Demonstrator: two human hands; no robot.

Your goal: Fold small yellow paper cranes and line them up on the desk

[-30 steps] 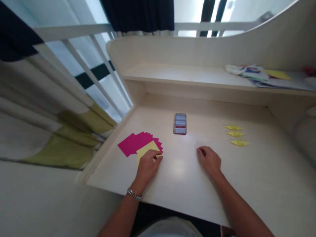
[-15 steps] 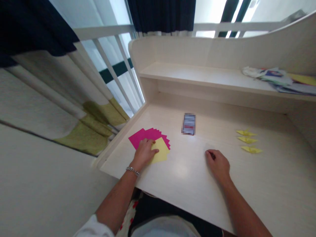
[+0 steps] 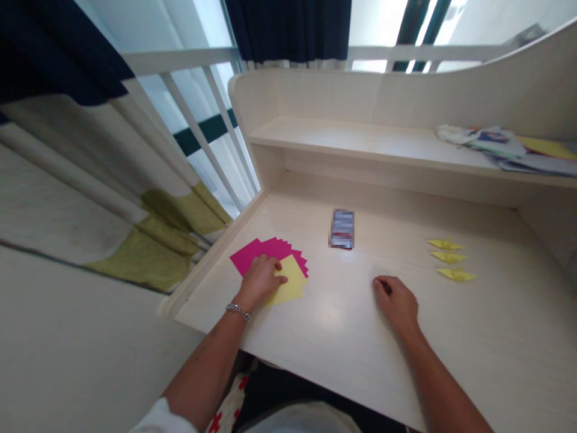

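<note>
Three folds (image 3: 449,257) look done right of the yellow paper (image 3: 293,281); it and the pink paper (image 3: 270,247) lie unfolded; my left hand (image 3: 260,281) touches the yellow, fingers parted; my right hand (image 3: 399,304) is curled closed

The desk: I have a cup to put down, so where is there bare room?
The desk is bare between the yellow paper and the right hand, and between the blurred rectangular item and the folded yellow papers. It is crowded on the left, where pink sheets and yellow paper overlap under the left hand.
</note>
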